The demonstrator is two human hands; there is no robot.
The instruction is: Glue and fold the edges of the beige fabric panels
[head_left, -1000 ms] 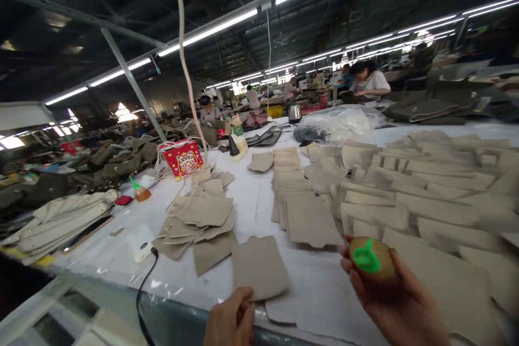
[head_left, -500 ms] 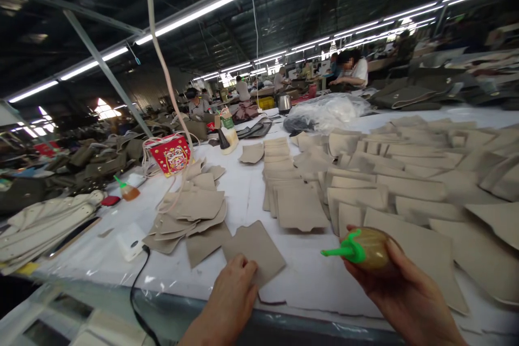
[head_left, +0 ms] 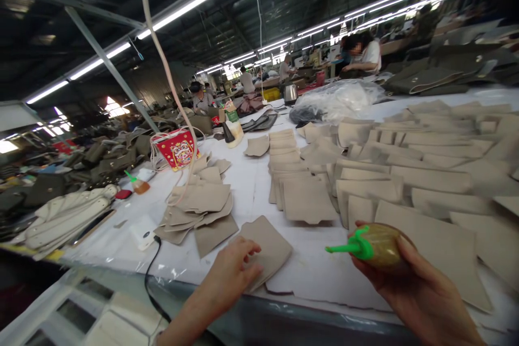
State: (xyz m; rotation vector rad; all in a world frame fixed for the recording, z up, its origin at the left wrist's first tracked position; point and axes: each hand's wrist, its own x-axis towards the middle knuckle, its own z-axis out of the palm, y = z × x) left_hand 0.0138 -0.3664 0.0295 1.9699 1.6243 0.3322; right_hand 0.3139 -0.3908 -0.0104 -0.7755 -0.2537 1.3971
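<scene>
In my right hand is a squeeze glue bottle with amber contents, its green nozzle aimed left. My fingers wrap round the bottle's body. My left hand hovers over the near edge of a flat beige leather piece, with thumb and fingers apart and nothing between them. Whether the fingertips touch the piece I cannot tell. Left of it lies a loose pile of similar beige pieces. Overlapping rows of beige pieces spread to the right, partly behind the bottle and my right hand.
A second glue bottle, a white box with a black cable and a red bag stand at the left. Cream strips lie beyond them. Farther back are a plastic-wrapped bundle, a kettle and several people.
My left hand has lifted slightly and its fingers have spread from their earlier curl on the beige piece. My right hand still holds the glue bottle. The camera view has shifted slightly.
</scene>
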